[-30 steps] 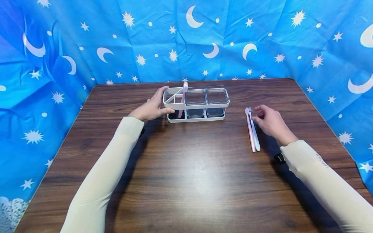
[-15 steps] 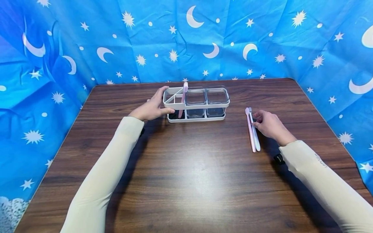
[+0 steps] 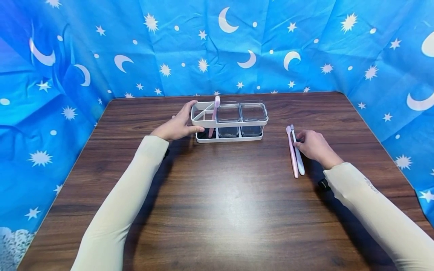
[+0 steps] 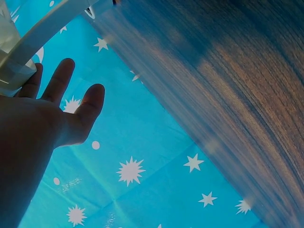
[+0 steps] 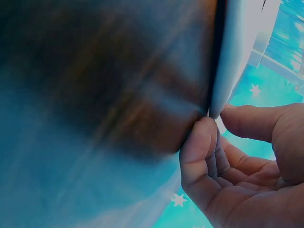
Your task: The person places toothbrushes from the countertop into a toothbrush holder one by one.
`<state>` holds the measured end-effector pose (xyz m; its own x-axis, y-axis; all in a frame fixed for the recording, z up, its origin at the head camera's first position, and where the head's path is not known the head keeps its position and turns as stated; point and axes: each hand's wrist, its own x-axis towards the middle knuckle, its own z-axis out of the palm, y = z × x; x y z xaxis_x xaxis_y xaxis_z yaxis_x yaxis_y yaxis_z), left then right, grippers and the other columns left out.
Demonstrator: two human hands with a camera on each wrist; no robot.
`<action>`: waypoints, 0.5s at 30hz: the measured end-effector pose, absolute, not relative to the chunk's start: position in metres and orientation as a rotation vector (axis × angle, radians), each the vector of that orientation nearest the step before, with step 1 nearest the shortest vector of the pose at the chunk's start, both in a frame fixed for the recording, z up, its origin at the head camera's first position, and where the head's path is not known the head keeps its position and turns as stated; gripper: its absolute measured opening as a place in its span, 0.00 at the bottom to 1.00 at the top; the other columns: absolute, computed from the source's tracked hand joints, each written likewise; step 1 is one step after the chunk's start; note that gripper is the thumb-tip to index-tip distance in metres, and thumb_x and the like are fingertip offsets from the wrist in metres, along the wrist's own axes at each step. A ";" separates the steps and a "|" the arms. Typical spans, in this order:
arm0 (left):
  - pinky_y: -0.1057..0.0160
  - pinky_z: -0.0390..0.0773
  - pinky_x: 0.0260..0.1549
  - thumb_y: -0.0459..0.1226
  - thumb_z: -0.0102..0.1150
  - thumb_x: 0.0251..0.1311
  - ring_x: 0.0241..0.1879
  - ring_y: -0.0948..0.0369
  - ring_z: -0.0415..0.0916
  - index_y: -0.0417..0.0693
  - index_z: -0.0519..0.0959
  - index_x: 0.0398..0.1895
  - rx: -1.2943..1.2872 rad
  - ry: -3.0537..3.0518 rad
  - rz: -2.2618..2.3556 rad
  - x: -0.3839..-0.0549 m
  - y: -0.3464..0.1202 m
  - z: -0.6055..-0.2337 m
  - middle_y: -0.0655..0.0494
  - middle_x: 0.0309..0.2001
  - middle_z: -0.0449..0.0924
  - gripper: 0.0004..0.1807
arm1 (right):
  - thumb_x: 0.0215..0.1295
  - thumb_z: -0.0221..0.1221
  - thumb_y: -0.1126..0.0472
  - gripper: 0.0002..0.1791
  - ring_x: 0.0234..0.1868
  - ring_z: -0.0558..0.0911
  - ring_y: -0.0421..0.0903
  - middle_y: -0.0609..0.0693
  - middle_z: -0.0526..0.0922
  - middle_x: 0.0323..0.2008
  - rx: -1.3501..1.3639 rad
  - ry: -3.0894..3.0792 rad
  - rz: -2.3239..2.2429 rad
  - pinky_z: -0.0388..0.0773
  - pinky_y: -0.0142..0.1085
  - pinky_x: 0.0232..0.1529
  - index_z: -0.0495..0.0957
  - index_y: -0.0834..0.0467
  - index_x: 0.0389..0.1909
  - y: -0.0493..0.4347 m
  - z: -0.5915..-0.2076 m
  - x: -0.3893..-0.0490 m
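A white toothbrush holder (image 3: pixel 230 123) stands at the back of the table. My left hand (image 3: pixel 176 126) grips its left end, thumb at the front and index finger at the back corner. In the left wrist view, other fingers (image 4: pixel 90 107) of that hand stick out past the white frame (image 4: pixel 40 33). A pink toothbrush (image 3: pixel 214 116) leans upright in a holder slot. On the right, my right hand (image 3: pixel 315 146) pinches a white toothbrush (image 3: pixel 299 160) between thumb and fingertips; the right wrist view shows its handle (image 5: pixel 232 52) close up. Left of it lies another pink toothbrush (image 3: pixel 293 158).
Two clear square cups (image 3: pixel 228 113) sit side by side in the holder's middle and right bays. The dark wood table (image 3: pixel 220 210) spreads out in front. A blue curtain (image 3: pixel 190 45) with moons and stars hangs along the back and sides.
My right hand has come down and left onto the white toothbrush and now pinches it. The brush has shifted slightly away from the pink one. My left hand keeps its grip on the holder.
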<state>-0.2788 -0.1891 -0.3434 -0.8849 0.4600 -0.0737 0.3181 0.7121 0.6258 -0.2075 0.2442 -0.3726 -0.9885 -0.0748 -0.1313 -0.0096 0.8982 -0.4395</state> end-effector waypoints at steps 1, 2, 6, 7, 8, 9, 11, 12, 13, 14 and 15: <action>0.35 0.34 0.61 0.56 0.61 0.55 0.71 0.51 0.39 0.58 0.35 0.74 0.621 2.694 0.923 -0.279 -0.189 -0.344 0.50 0.73 0.40 0.54 | 0.65 0.57 0.63 0.18 0.39 0.76 0.59 0.68 0.78 0.41 -0.058 2.919 -0.662 0.71 0.53 0.42 0.73 0.74 0.48 0.244 -0.373 -0.208; 0.35 0.34 0.61 0.56 0.61 0.56 0.71 0.51 0.39 0.58 0.35 0.74 0.619 2.693 0.922 -0.279 -0.189 -0.344 0.50 0.73 0.39 0.54 | 0.65 0.57 0.63 0.18 0.39 0.76 0.59 0.68 0.78 0.40 -0.049 2.918 -0.652 0.71 0.53 0.42 0.73 0.74 0.48 0.244 -0.373 -0.209; 0.35 0.34 0.61 0.56 0.62 0.56 0.71 0.51 0.40 0.58 0.35 0.74 0.617 2.694 0.931 -0.279 -0.190 -0.344 0.50 0.73 0.40 0.54 | 0.64 0.57 0.63 0.17 0.36 0.75 0.58 0.66 0.78 0.38 0.004 2.911 -0.623 0.72 0.51 0.39 0.75 0.74 0.45 0.243 -0.374 -0.211; 0.35 0.34 0.61 0.56 0.61 0.55 0.71 0.51 0.40 0.58 0.35 0.74 0.619 2.696 0.929 -0.279 -0.190 -0.344 0.50 0.73 0.41 0.54 | 0.64 0.57 0.62 0.16 0.35 0.75 0.58 0.65 0.78 0.36 0.025 2.905 -0.623 0.72 0.50 0.37 0.75 0.73 0.44 0.243 -0.374 -0.212; 0.35 0.34 0.61 0.56 0.61 0.55 0.71 0.51 0.40 0.58 0.36 0.74 0.620 2.698 0.928 -0.279 -0.190 -0.344 0.50 0.73 0.41 0.54 | 0.64 0.57 0.62 0.15 0.34 0.75 0.57 0.64 0.78 0.35 0.046 2.898 -0.623 0.72 0.48 0.35 0.76 0.72 0.42 0.244 -0.373 -0.212; 0.35 0.34 0.61 0.57 0.61 0.55 0.71 0.51 0.40 0.58 0.36 0.74 0.623 2.699 0.928 -0.279 -0.190 -0.344 0.50 0.73 0.41 0.54 | 0.64 0.57 0.62 0.14 0.32 0.75 0.55 0.63 0.77 0.33 0.070 2.890 -0.627 0.72 0.46 0.33 0.77 0.71 0.41 0.244 -0.373 -0.212; 0.35 0.34 0.61 0.58 0.61 0.55 0.71 0.51 0.41 0.58 0.36 0.74 0.629 2.700 0.926 -0.279 -0.190 -0.344 0.50 0.73 0.41 0.55 | 0.64 0.58 0.62 0.12 0.29 0.75 0.53 0.60 0.76 0.30 0.120 2.872 -0.655 0.72 0.43 0.29 0.77 0.69 0.37 0.246 -0.372 -0.212; 0.35 0.35 0.61 0.58 0.61 0.54 0.71 0.51 0.41 0.58 0.36 0.74 0.631 2.702 0.922 -0.279 -0.190 -0.344 0.50 0.73 0.41 0.55 | 0.64 0.58 0.61 0.11 0.28 0.75 0.53 0.59 0.76 0.29 0.135 2.871 -0.664 0.72 0.41 0.27 0.77 0.69 0.35 0.247 -0.371 -0.212; 0.35 0.35 0.61 0.58 0.61 0.55 0.71 0.51 0.41 0.58 0.35 0.74 0.633 2.706 0.919 -0.279 -0.190 -0.344 0.50 0.73 0.41 0.55 | 0.64 0.57 0.61 0.11 0.28 0.75 0.52 0.59 0.75 0.28 0.147 2.874 -0.679 0.71 0.40 0.26 0.76 0.68 0.34 0.248 -0.370 -0.212; 0.35 0.35 0.61 0.57 0.61 0.55 0.71 0.51 0.42 0.58 0.35 0.74 0.633 2.706 0.918 -0.279 -0.190 -0.345 0.50 0.73 0.41 0.55 | 0.64 0.57 0.61 0.11 0.28 0.75 0.52 0.59 0.75 0.28 0.150 2.887 -0.692 0.71 0.40 0.25 0.76 0.68 0.34 0.250 -0.369 -0.212; 0.35 0.35 0.61 0.57 0.61 0.55 0.71 0.51 0.42 0.58 0.35 0.74 0.632 2.708 0.918 -0.279 -0.190 -0.345 0.50 0.73 0.41 0.54 | 0.64 0.56 0.61 0.11 0.28 0.75 0.52 0.59 0.75 0.28 0.157 2.901 -0.713 0.71 0.40 0.25 0.75 0.68 0.34 0.251 -0.367 -0.212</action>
<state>-0.2795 -0.1900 -0.3447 -0.8852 0.4612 -0.0617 0.3286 0.7136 0.6187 -0.2119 0.2506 -0.3668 -0.9832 0.0658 -0.1703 0.1372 0.8815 -0.4518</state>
